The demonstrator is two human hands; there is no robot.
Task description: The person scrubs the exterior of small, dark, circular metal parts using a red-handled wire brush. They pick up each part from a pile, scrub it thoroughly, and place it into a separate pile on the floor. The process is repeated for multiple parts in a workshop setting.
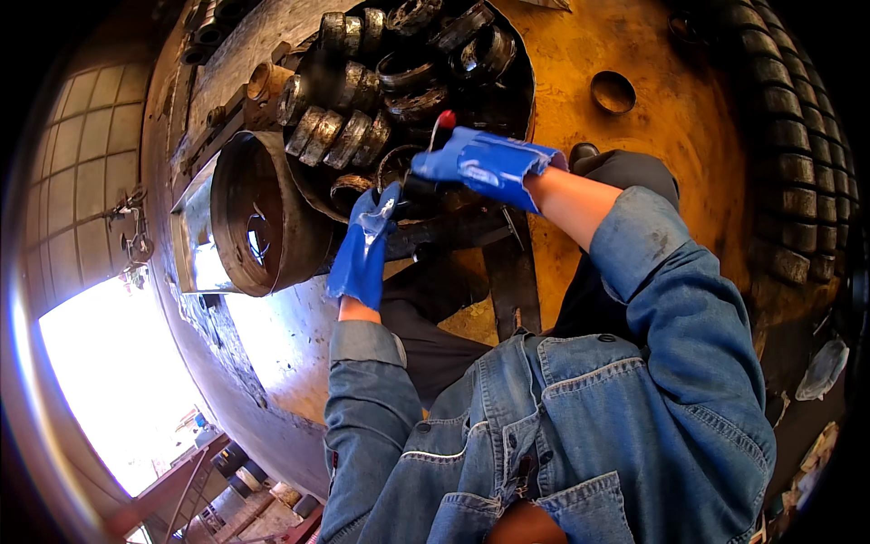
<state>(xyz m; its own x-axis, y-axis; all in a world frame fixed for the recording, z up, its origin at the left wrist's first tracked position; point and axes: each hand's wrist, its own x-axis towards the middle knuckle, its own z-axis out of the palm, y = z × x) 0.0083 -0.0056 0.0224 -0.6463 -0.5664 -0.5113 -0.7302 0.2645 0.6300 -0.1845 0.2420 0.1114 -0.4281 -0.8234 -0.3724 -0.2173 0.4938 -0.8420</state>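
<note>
Both my hands wear blue gloves and work over the near edge of a dark round tub [530,77] full of oily metal rings [326,136]. My left hand [367,236] is closed at the near rim, its fingers on the lower edge of a thin metal ring [395,165] held up on edge. Beside it, my right hand [471,163] is closed around a slim tool with a red end [447,120] that sticks up past the fingers. Its working end is hidden by the glove and blurred, so its kind cannot be told.
A wide metal cylinder [294,218] lies open-ended left of the tub. One loose ring [613,92] rests on the yellowish floor [652,45]. Long rows of stacked dark rings [788,136] stand at the far right. A dark metal bar [453,227] runs in front of the tub.
</note>
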